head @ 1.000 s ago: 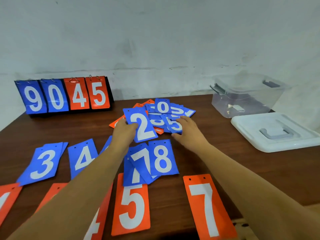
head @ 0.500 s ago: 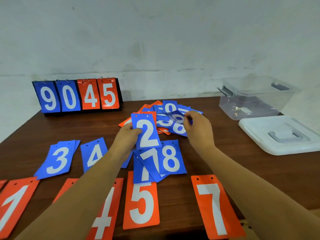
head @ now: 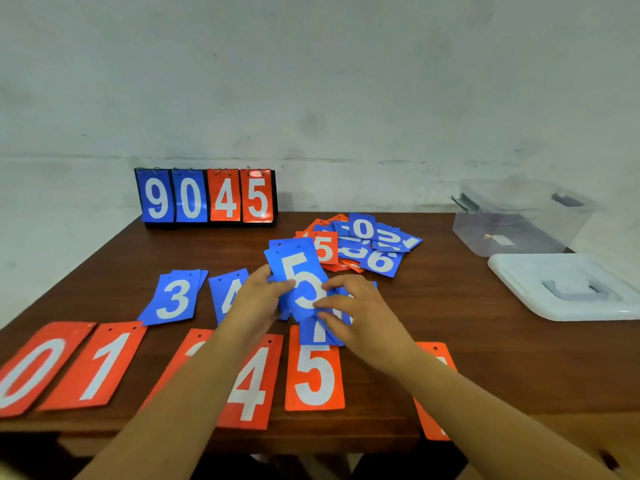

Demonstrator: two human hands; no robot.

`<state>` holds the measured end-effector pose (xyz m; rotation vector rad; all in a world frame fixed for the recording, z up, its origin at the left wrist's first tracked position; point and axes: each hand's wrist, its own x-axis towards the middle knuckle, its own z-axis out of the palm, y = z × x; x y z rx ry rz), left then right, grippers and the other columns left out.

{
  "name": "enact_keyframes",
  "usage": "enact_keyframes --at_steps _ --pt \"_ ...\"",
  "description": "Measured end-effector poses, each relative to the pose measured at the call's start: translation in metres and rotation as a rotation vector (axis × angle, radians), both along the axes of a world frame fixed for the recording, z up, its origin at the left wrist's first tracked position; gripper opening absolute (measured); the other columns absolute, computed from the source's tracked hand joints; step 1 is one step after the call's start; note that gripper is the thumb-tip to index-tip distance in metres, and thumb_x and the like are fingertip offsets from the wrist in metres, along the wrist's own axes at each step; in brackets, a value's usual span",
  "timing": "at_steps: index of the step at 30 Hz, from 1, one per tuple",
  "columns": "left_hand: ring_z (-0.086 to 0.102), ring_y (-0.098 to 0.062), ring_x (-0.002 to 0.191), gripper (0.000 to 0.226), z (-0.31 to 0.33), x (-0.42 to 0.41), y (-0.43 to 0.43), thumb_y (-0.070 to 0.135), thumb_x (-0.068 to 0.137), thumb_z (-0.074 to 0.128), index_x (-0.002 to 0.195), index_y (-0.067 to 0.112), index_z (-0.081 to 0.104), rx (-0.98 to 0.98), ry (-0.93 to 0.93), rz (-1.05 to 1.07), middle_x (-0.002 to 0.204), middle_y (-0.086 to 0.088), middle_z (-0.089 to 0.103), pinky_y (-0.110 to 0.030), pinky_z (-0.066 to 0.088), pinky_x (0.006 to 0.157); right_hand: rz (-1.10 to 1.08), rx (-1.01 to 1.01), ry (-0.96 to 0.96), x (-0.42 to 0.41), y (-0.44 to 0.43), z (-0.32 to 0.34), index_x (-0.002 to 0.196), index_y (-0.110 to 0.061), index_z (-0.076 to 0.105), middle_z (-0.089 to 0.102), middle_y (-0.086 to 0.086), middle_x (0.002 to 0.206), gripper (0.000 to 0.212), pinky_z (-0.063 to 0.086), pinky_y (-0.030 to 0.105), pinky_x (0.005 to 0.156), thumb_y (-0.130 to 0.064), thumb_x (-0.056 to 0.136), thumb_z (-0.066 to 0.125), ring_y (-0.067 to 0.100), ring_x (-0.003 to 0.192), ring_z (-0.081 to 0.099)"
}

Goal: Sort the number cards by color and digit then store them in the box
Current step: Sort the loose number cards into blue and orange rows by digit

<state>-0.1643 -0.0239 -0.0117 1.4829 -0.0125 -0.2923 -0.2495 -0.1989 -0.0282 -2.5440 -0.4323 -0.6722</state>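
In the head view, a blue 5 card (head: 301, 278), topmost of a small blue stack, is held tilted over the worktop (head: 433, 306) at centre, just near of the unsorted pile (head: 367, 244). Its left edge is pinched by the left grip (head: 258, 299). The right grip (head: 353, 306) is laid on its lower right part, though whether clenched on it or merely resting cannot be told. The card would best be set right of the blue 4 card (head: 227, 292), squared, in digit order. The box (head: 519, 226) stands open at far right.
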Motion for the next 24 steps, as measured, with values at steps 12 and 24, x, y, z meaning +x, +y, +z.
enact_keyframes --at_steps 12,24 --pt "0.074 -0.017 0.083 0.005 0.008 -0.035 0.06 0.023 0.093 0.065 0.098 0.023 0.066 0.151 -0.105 -0.043 0.097 0.001 0.075 -0.038 0.06 0.075 -0.209 0.963 0.46 0.011 0.053 0.017 0.103 -0.019 0.065 0.072 0.001 0.108 0.015 0.06 0.032 0.073 -0.025 0.09 0.067 0.013 0.088 0.071" --pt "0.065 -0.026 0.086 0.014 -0.014 0.026 0.153 0.018 0.091 0.067 0.101 0.009 0.063 0.527 -0.127 0.359 0.1 -0.008 0.066 -0.038 0.056 0.072 -0.411 1.086 0.503 0.039 0.06 0.016 0.102 -0.02 0.057 0.067 -0.001 0.101 0.014 0.057 0.03 0.063 -0.03 0.094 0.062 0.013 0.083 0.068"
